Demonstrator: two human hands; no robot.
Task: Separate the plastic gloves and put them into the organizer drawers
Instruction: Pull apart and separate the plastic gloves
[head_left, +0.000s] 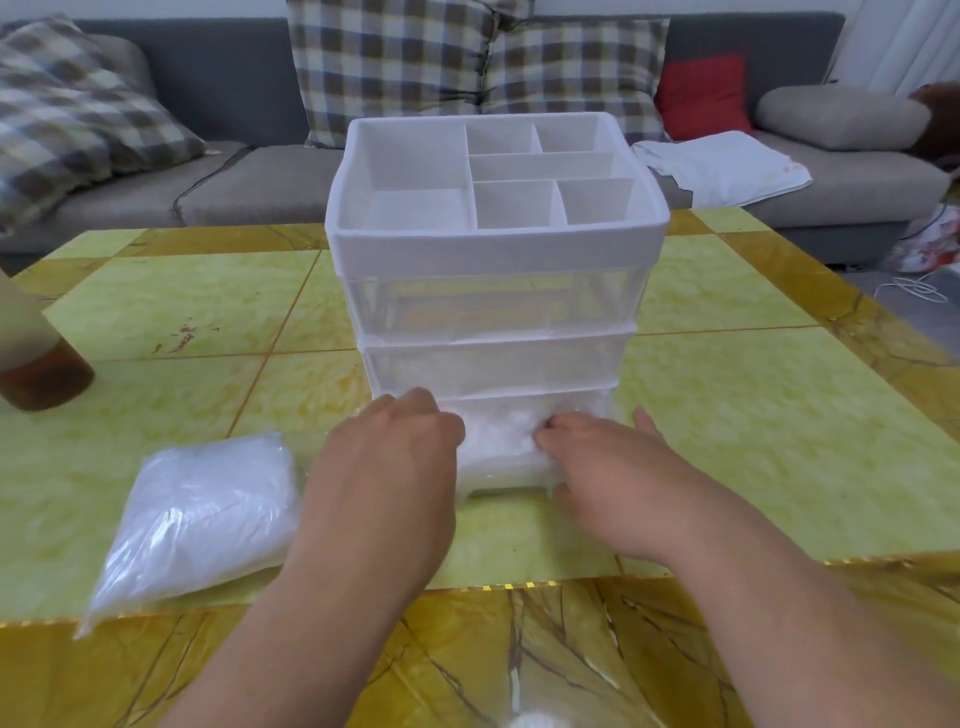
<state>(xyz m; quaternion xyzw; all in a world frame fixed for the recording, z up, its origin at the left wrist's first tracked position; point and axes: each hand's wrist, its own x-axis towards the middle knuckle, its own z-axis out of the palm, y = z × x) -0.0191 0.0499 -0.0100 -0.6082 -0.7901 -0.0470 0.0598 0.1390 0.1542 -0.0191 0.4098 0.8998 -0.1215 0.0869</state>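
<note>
A white plastic organizer (496, 249) stands mid-table, with a divided tray on top and three clear drawers below. The bottom drawer (498, 478) is pulled out and holds a crumpled wad of clear plastic gloves (498, 434). My left hand (395, 457) has its fingers curled down into the gloves at the drawer's left side. My right hand (597, 452) presses its curled fingers into the gloves from the right, thumb along the drawer's outer side. The middle drawer (493, 364) looks filled with gloves too. A sealed bag of gloves (202, 514) lies at the left front.
A bottle with brown liquid (36, 358) stands at the table's left edge. Behind the yellow-green table (753, 395) is a grey sofa (249, 104) with checked cushions, a red cushion and a white cloth (722, 163). A white cable lies on the floor at right.
</note>
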